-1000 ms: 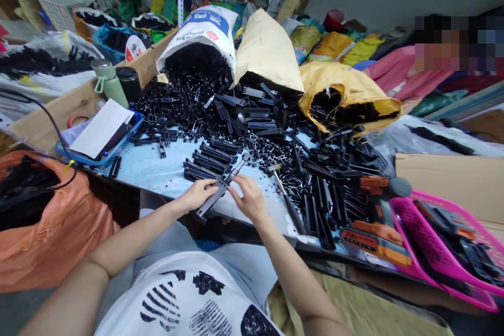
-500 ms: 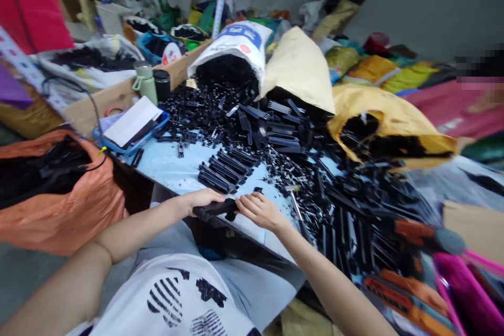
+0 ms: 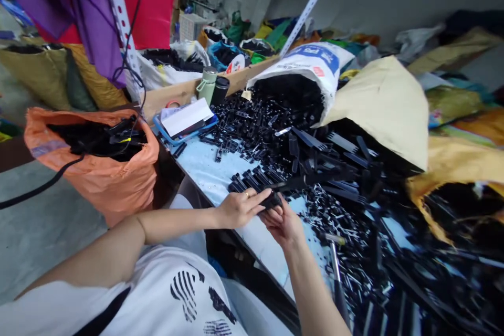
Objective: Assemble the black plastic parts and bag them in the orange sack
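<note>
Both hands meet over the near edge of a light blue table (image 3: 205,165). My left hand (image 3: 238,208), a ring on one finger, pinches the end of a long black plastic bar (image 3: 289,185) that points away to the right. My right hand (image 3: 282,222) closes on the same bar from below, at a small black piece on it. Just beyond the fingers lies a neat row of similar black bars (image 3: 252,179). A large heap of black plastic parts (image 3: 299,142) covers the table behind.
An orange sack (image 3: 102,173) of black parts stands on the floor at left. A blue tray (image 3: 185,125) with white paper, a green flask (image 3: 207,84) and a dark cup (image 3: 220,89) sit at the table's far left. White (image 3: 315,60) and tan (image 3: 388,102) sacks spill parts.
The view has swung left, bringing the orange sack and hanging cloth into sight. The black bar has turned between my hands and now points away to the right; both hands still hold it.
</note>
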`<state>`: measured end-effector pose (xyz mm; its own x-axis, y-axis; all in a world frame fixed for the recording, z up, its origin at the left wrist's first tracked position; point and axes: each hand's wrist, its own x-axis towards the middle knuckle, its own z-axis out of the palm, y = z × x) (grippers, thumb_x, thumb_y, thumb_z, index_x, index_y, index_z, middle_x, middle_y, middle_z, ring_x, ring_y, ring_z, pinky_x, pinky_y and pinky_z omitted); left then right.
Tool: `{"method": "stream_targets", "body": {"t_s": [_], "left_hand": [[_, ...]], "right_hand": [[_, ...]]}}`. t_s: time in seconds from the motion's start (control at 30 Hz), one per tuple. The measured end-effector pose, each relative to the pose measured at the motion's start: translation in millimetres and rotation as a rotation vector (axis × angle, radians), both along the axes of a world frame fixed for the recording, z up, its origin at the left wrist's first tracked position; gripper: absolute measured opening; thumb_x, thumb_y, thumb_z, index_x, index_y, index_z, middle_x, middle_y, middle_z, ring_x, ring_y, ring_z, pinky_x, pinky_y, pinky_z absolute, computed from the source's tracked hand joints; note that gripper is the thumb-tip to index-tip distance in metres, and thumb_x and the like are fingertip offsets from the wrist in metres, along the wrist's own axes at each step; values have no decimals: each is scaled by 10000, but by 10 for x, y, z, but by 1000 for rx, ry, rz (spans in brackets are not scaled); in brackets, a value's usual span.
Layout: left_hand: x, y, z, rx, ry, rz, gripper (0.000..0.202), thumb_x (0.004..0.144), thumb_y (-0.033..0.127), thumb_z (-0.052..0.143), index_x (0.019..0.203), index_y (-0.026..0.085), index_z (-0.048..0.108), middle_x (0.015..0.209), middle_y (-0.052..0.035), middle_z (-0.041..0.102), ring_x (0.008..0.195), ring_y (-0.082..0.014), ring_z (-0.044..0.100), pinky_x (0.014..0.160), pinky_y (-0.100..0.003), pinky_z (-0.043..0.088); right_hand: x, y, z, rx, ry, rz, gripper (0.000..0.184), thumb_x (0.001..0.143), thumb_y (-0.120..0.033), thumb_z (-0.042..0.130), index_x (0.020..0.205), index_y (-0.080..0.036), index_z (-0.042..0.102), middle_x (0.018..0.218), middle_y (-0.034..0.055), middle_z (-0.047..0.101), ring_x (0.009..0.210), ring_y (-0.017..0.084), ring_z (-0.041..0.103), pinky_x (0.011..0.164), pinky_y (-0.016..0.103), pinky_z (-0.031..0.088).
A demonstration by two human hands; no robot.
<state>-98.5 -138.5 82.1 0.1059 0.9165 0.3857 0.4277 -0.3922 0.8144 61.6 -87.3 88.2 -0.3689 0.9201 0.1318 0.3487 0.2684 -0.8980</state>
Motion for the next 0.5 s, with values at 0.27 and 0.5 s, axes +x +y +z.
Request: {"method": "stream_targets", "body": {"t_s": [0.27, 0.5], "left_hand": [[-115, 37, 50, -63, -139, -64, 421, 937, 295, 381, 1323, 154, 471, 1241, -117, 576, 1151, -209, 535, 1003, -367, 422], [-125, 21, 4, -183, -188, -87, 449, 923, 334, 408, 1314, 129, 484, 1270, -128, 561, 1169, -228, 528, 1018, -382, 408]], "right_hand": [[12, -102, 57, 91, 26, -182, 438, 798, -632, 483, 716, -204, 521, 666, 23, 530, 621, 148, 478, 588, 281, 393], [30, -137, -10, 7, 5, -118, 484, 894, -610, 295, 703, -205, 479, 602, 18, 517, 547, 142, 452, 561, 283, 372]]}}
